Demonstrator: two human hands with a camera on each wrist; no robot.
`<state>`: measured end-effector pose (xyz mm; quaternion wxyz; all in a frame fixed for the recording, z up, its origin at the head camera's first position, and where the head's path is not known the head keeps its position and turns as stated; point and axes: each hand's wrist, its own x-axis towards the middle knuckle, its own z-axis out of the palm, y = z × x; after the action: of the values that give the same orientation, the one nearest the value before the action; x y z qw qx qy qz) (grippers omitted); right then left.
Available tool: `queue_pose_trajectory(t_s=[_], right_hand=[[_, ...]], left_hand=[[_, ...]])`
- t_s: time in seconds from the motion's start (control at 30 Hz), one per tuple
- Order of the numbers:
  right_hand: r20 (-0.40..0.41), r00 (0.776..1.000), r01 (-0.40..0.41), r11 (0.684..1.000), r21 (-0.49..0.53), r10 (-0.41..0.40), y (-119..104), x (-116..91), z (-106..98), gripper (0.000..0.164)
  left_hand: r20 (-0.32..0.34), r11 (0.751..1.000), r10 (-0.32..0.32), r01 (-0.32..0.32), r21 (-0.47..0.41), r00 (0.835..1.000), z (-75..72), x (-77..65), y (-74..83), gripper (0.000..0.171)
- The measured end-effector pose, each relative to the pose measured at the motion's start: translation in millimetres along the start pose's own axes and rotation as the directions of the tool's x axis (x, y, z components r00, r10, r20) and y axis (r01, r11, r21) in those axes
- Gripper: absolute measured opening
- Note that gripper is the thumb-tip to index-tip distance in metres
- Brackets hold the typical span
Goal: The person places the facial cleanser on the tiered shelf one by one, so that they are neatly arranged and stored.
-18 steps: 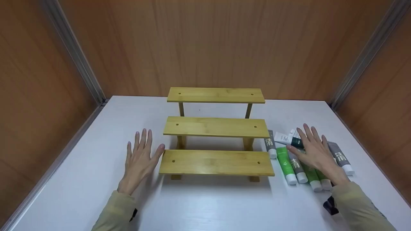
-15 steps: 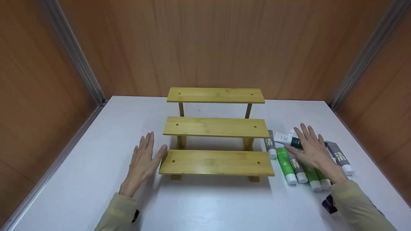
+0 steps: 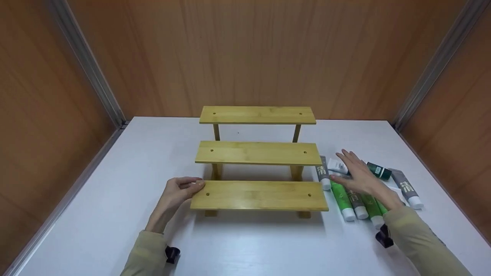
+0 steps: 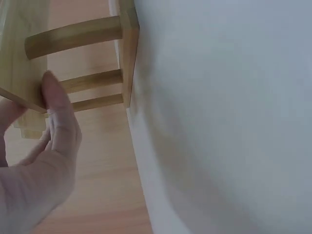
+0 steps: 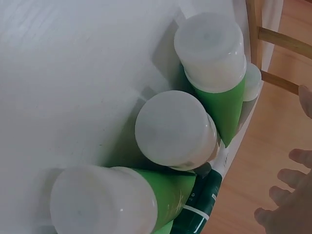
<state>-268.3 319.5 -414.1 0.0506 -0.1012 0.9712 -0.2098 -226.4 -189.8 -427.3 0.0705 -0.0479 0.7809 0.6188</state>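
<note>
A three-tier wooden display riser (image 3: 259, 196) stands mid-table in the head view. My left hand (image 3: 174, 197) pinches the left end of its lowest step, thumb on top. The left wrist view shows the fingertips (image 4: 54, 95) curled up against that step's underside (image 4: 36, 80). My right hand (image 3: 360, 178) hovers with straight fingers over a pile of squeeze tubes, holding nothing. Among them are a green tube (image 3: 342, 199) with a white cap, a dark green tube end (image 3: 379, 171) and a grey tube (image 3: 406, 188). The hand hides part of the pile.
Another grey tube (image 3: 323, 173) lies close to the riser's right side. Wooden panels (image 3: 261, 53) close off the back and both sides of the white table (image 3: 245, 245). Metal strips (image 3: 94, 57) run along the corners.
My left hand has moved right and curled its fingers onto the end of the lowest step. My right hand has shifted left over the tubes. The riser stays in place.
</note>
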Motion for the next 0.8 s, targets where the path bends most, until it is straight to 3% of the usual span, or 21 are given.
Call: queue_pose_trajectory(t_s=[0.23, 0.47, 0.8], right_hand=[[0.021, 0.999, -0.028, 0.999, 0.042, 0.027, -4.4, 7.3, 5.4, 0.089], [0.073, 0.995, -0.063, 0.998, 0.028, 0.061, -4.8, 17.0, 12.9, 0.091], [0.142, 0.984, -0.114, 0.993, 0.017, 0.11, -7.4, 26.3, 20.8, 0.093]], left_hand=[[-0.017, 0.986, -0.05, 0.047, -0.158, 0.999, 1.0, 1.4, -5.5, 0.04], [-0.059, 0.978, -0.079, 0.067, -0.195, 0.995, 2.7, -1.3, -6.2, 0.042], [-0.05, 0.98, -0.073, 0.063, -0.188, 0.996, 0.8, -2.8, -7.2, 0.042]])
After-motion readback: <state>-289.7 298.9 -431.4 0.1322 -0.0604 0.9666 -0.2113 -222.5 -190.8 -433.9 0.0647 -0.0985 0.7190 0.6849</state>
